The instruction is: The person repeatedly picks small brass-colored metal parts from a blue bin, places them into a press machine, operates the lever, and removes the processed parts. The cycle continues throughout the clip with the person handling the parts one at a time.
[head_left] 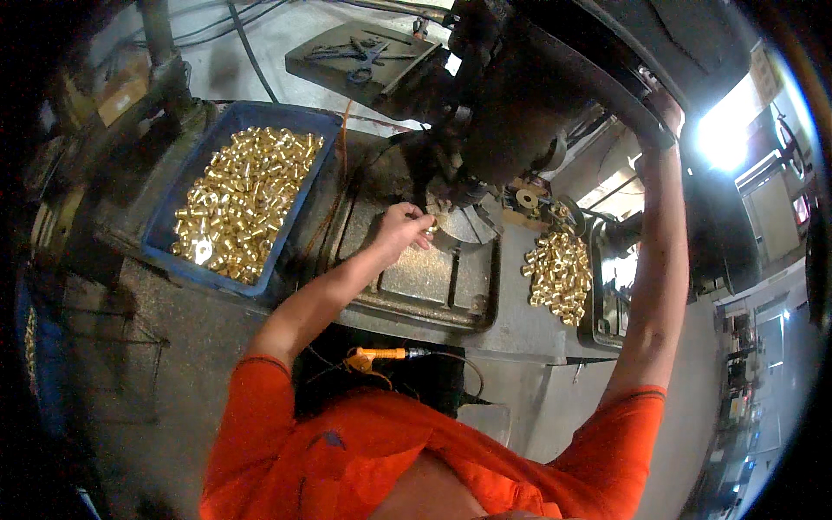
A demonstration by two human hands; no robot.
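Observation:
My left hand pinches a small brass fitting at the edge of a round metal chuck. The chuck sits on the machine table, under the dark head of a drill press. Up at the right side of the machine is my right hand, with the arm stretched far forward. Its fingers are mostly hidden behind a dark machine part, so their grip does not show.
On the left stands a blue bin full of brass fittings. A heap of brass fittings lies right of the machine table. Pliers and other tools rest on a metal plate behind. A yellow air gun hangs below the front edge.

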